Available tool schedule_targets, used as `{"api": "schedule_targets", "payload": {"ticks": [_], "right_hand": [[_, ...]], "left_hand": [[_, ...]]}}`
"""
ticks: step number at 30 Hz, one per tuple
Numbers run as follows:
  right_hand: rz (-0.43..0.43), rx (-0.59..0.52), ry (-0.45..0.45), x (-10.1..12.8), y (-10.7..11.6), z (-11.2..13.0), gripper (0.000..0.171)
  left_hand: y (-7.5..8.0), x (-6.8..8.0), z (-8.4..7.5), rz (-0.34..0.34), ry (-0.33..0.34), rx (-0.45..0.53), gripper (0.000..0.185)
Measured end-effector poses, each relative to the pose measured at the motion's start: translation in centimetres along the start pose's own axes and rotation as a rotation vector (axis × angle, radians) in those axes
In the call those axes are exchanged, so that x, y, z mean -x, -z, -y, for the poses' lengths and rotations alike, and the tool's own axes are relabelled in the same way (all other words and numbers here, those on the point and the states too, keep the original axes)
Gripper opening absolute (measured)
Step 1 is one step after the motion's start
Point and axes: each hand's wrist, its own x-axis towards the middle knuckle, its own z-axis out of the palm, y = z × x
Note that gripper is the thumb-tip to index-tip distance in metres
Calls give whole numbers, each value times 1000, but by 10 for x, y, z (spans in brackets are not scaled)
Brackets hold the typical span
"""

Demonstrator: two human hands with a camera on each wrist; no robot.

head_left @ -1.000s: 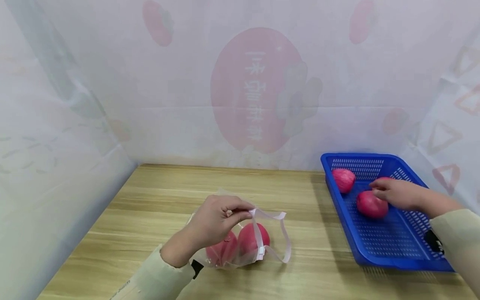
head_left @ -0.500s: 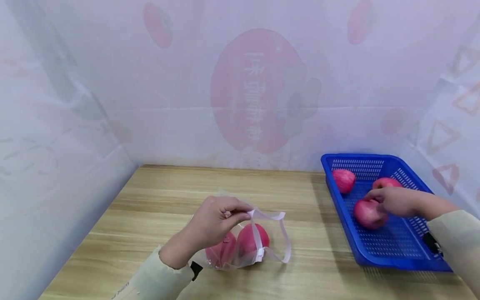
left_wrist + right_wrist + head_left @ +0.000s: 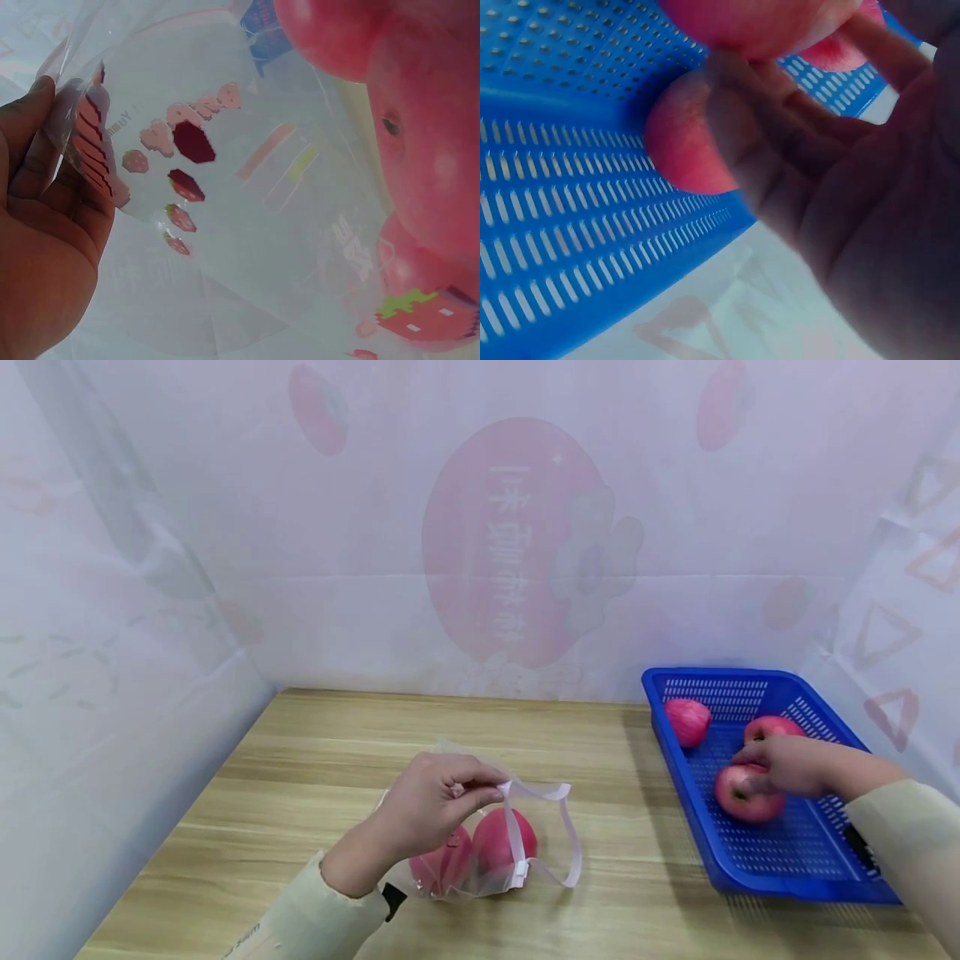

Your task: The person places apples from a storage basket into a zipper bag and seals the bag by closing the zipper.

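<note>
My left hand [image 3: 435, 797] pinches the rim of a clear zip bag [image 3: 551, 831] with a pale slider strip, its mouth spread toward the right. Inside the bag lie red apples [image 3: 506, 839]; the left wrist view shows printed strawberries on the film and an apple [image 3: 427, 127] close up. Over at the blue basket [image 3: 693, 827], my right hand [image 3: 798, 766] grips an apple [image 3: 750, 802] with thumb and fingers. Behind that hand sits another apple [image 3: 772, 727], also visible in the right wrist view as an apple [image 3: 686, 139] near the basket wall.
A further apple [image 3: 686, 721] rests in the basket's back left corner. The basket stands at the right of the wooden table [image 3: 360, 718]. White printed sheets [image 3: 337, 568] enclose the table at the back and both sides.
My right hand has come down onto the front apple and taken hold of it; the apple has turned, its stem hollow now facing forward. The left hand and bag stay almost still.
</note>
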Motion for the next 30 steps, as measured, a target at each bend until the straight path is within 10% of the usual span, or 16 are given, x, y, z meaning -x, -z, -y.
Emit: {"api": "schedule_targets", "payload": {"ticks": [24,30], "right_hand": [[269,-355,-195,-6,-14,-4,116],[275,-316,-135,-7,-20,2,104]], "left_hand": [[3,-2,-3,19,-6,-19,14],[3,-2,-3,22,0,-22,14]]}}
